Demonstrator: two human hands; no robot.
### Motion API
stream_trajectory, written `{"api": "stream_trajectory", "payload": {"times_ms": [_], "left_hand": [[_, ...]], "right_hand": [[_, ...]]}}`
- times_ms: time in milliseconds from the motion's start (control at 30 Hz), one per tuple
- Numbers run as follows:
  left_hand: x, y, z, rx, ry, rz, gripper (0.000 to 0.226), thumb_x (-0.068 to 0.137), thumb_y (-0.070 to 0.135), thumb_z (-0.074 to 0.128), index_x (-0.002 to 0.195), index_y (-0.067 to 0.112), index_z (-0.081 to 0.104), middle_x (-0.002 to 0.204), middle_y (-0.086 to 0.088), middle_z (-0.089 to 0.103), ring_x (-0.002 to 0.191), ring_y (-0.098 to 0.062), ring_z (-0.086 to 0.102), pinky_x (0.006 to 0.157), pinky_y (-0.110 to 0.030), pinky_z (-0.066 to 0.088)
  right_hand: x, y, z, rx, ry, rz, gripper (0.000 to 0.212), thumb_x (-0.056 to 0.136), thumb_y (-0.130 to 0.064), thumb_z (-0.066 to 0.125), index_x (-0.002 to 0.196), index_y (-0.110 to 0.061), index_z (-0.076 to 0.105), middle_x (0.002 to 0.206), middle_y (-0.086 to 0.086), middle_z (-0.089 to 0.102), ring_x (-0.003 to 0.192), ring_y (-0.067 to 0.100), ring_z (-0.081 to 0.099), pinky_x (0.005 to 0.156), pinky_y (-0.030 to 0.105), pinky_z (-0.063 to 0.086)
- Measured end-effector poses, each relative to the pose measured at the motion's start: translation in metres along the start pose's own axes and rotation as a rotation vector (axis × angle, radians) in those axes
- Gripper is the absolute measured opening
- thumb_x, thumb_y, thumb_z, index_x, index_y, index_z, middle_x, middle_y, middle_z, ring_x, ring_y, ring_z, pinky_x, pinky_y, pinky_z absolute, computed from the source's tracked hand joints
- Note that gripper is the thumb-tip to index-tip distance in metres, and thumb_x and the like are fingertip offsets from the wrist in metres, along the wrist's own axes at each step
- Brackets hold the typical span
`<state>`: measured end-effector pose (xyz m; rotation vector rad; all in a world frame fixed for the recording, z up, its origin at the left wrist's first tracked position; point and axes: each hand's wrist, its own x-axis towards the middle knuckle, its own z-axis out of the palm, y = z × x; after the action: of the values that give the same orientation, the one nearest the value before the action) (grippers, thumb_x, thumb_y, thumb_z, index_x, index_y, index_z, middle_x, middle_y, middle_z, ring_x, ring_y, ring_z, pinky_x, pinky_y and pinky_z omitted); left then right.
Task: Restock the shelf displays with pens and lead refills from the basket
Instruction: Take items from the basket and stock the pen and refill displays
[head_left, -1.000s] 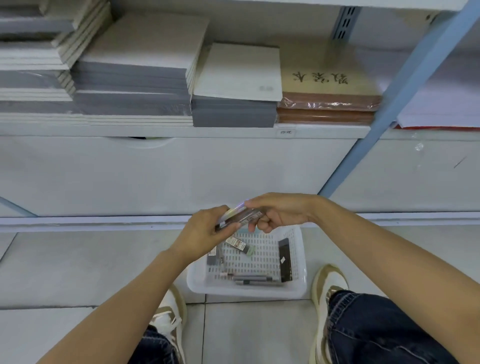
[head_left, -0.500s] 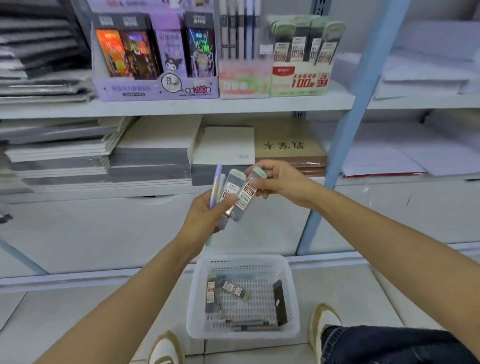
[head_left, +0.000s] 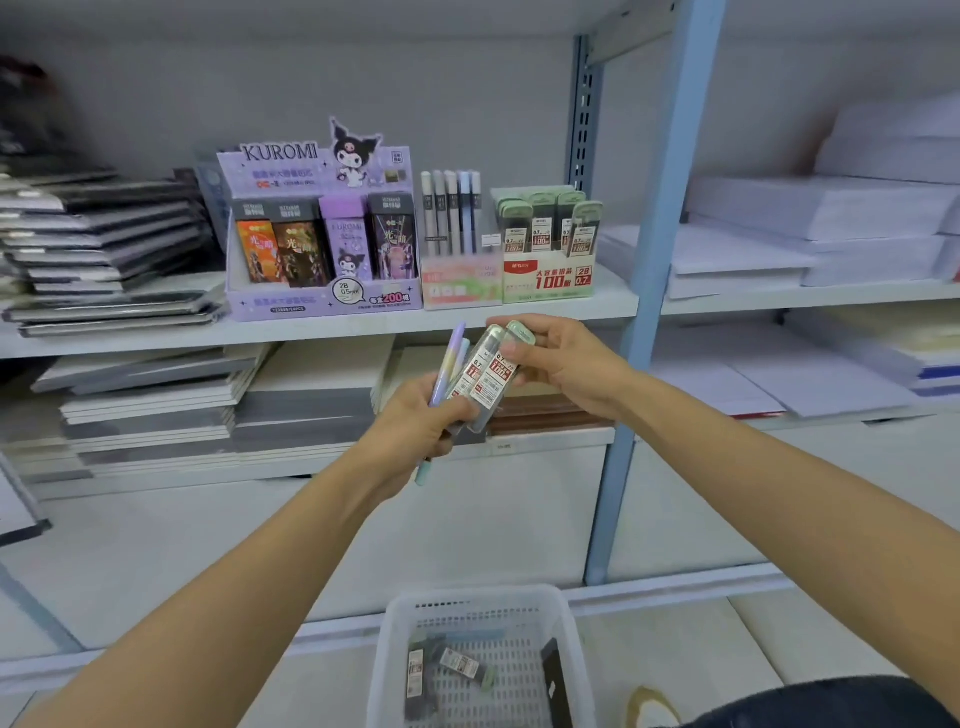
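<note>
We are sorting before shelving: our left hand (head_left: 415, 434) grips two pastel pens (head_left: 445, 366) and two lead refills (head_left: 483, 382), and our right hand (head_left: 569, 364) pinches their green caps. Next, we judge, a clear, red-labelled case must slide free and go upright into the green display (head_left: 548, 283) on the far shelf (head_left: 337, 328)

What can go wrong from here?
1. The left hand grips pens and refill cases in one bundle; if the right hand, pinching the cases' tops, pulls them free, a pen may slip and miss the basket.
2. The cases read 0.7; the Kuromi display reads 0.5, so they likely belong in the green display.
</note>
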<state>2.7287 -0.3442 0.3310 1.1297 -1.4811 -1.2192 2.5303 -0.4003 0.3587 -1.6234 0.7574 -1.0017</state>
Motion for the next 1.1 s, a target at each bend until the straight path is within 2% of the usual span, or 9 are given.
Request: {"api": "stream_trajectory", "payload": {"times_ms": [133,300,400,533,667,733,833,1033,1100], "left_hand": [[0.004,0.016,0.007,0.003,-0.04,0.015,0.023,0.088,0.002,0.055,0.105,0.014,0.064,0.066,0.004,0.058,0.05,-0.006,0.037,0.039,-0.015,0.029],[0.015,0.044,0.016,0.099,0.004,0.081,0.02,0.091,0.023,0.063,0.111,0.019,0.063,0.072,0.003,0.063,0.056,-0.004,0.045,0.042,-0.015,0.032],[0.03,0.06,0.014,0.125,0.173,0.147,0.013,0.092,0.029,0.062,0.104,0.025,0.066,0.071,0.008,0.053,0.06,-0.008,0.041,0.045,-0.015,0.032],[0.05,0.076,0.013,0.18,0.189,0.228,0.012,0.094,0.027,0.058,0.101,0.026,0.068,0.064,0.009,0.05,0.057,-0.003,0.045,0.051,-0.016,0.035],[0.071,0.089,0.022,0.173,0.157,0.26,0.02,0.099,0.024,0.05,0.106,0.024,0.069,0.056,0.009,0.06,0.052,-0.01,0.056,0.074,-0.042,0.045],[0.08,0.091,0.028,0.17,0.135,0.267,0.022,0.1,0.025,0.048,0.11,0.022,0.067,0.072,0.004,0.069,0.056,-0.012,0.061,0.092,-0.061,0.04],[0.092,0.092,0.034,0.151,0.106,0.277,0.023,0.102,0.026,0.045,0.114,0.023,0.064,0.106,-0.013,0.069,0.049,-0.001,0.058,0.089,-0.063,0.042],[0.103,0.088,0.033,0.157,0.09,0.261,0.028,0.102,0.028,0.043,0.124,0.024,0.06,0.082,-0.002,0.075,0.107,-0.033,0.061,0.094,-0.068,0.036],[0.102,0.089,0.032,0.174,0.086,0.269,0.028,0.102,0.029,0.043,0.124,0.023,0.059,0.081,-0.004,0.075,0.107,-0.035,0.06,0.095,-0.067,0.036]], "right_hand": [[-0.001,-0.015,-0.006,-0.058,0.001,0.014,0.023,0.094,-0.018,0.061,0.113,-0.007,0.066,0.091,0.003,0.074,0.075,0.011,0.061,0.062,0.019,0.049],[0.004,-0.047,-0.032,-0.181,0.001,0.007,0.031,0.094,-0.024,0.059,0.113,0.001,0.062,0.104,0.009,0.072,0.1,0.024,0.067,0.088,0.032,0.056],[0.014,-0.079,-0.059,-0.234,0.092,-0.101,0.025,0.097,-0.015,0.054,0.11,0.006,0.056,0.095,0.008,0.07,0.092,0.018,0.067,0.083,0.03,0.057],[0.03,-0.115,-0.095,-0.419,0.202,-0.187,0.02,0.098,-0.01,0.052,0.109,0.006,0.055,0.096,0.013,0.067,0.086,0.017,0.066,0.081,0.029,0.058],[0.047,-0.136,-0.122,-0.616,0.249,-0.197,0.014,0.097,-0.012,0.055,0.106,-0.002,0.058,0.098,0.013,0.068,0.089,0.02,0.066,0.076,0.026,0.055],[0.055,-0.14,-0.131,-0.677,0.277,-0.206,0.012,0.096,-0.011,0.056,0.107,-0.005,0.058,0.099,0.012,0.067,0.089,0.019,0.066,0.072,0.021,0.054],[0.066,-0.14,-0.136,-0.739,0.303,-0.25,0.015,0.096,-0.011,0.056,0.109,-0.004,0.059,0.098,0.007,0.065,0.092,0.019,0.065,0.071,0.021,0.054],[0.079,-0.13,-0.141,-0.904,0.222,-0.226,0.01,0.095,-0.017,0.058,0.105,-0.015,0.062,0.1,0.002,0.067,0.098,0.022,0.065,0.089,0.044,0.054],[0.082,-0.124,-0.139,-0.92,0.194,-0.201,0.011,0.095,-0.018,0.058,0.106,-0.015,0.061,0.102,0.004,0.067,0.099,0.023,0.064,0.09,0.047,0.053]]}}
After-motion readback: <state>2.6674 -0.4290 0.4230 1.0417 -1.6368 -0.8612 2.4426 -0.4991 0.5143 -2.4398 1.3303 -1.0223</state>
